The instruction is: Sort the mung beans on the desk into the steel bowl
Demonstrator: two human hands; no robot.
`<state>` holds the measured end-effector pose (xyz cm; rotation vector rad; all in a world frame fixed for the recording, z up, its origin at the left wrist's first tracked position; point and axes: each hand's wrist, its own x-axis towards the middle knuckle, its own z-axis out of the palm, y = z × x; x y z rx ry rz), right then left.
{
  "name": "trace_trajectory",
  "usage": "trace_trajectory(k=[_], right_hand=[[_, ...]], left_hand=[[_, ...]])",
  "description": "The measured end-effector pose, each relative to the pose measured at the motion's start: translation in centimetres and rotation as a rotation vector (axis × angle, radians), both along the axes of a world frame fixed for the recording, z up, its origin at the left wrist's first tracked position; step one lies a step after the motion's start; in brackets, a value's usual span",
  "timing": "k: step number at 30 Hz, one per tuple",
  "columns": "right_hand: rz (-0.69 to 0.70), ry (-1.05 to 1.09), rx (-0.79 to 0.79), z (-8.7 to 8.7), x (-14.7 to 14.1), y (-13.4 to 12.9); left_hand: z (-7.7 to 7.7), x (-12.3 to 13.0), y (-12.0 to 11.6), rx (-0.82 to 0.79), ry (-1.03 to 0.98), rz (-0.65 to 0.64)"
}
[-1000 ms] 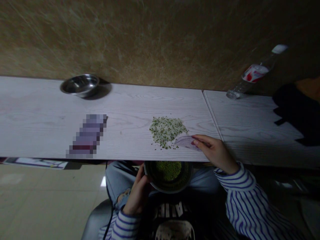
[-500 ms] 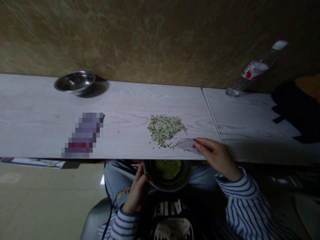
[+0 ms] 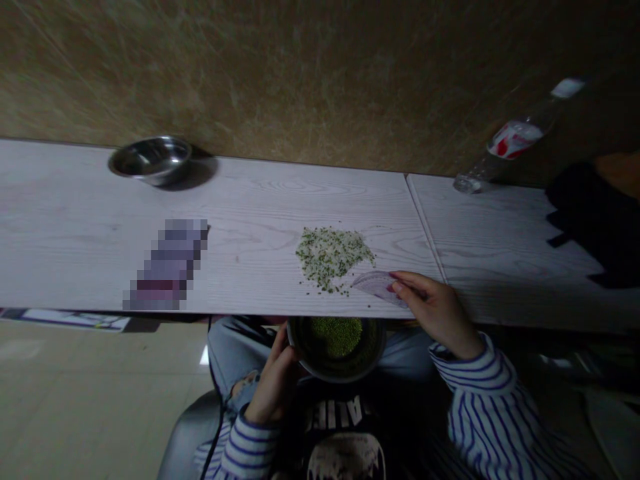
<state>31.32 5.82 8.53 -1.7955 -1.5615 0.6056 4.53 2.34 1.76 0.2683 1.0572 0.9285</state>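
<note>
My left hand (image 3: 276, 381) grips the left rim of a metal bowl (image 3: 376, 357), which sits at my lap just below the table edge. Green mung beans (image 3: 336, 335) lie in the bowl. With thumb and fingers pinched, my right hand (image 3: 437, 308) holds a clear, purplish protractor (image 3: 375, 285) low over the table, or touching it; I cannot tell which. Just beyond the protractor's left tip spreads a pile of white, rice-like grains mixed with green beans (image 3: 330, 257). A few loose beans are scattered along the pile's near side.
An empty steel bowl (image 3: 173, 175) stands at the back left of the white table (image 3: 250, 280). Nearer lies a pixelated flat object (image 3: 167, 267). A plastic bottle (image 3: 515, 139) stands at the back right, beside dark cloth (image 3: 593, 223). The wall (image 3: 300, 80) rises behind.
The view has shifted slightly. My right hand with the protractor and my left hand on the bowl stay nearly in place; the pile looks the same.
</note>
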Motion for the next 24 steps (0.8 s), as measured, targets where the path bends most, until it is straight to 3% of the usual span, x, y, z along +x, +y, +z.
trace_trajectory(k=[17,24], right_hand=[[0.067,0.01,0.033,0.1,-1.3,0.6],[0.158,0.01,0.006,0.3,-1.9,0.5]], left_hand=[[0.5,-0.1,0.0,0.023,0.037,-0.02],[0.5,-0.2,0.0,0.017,0.049,-0.007]])
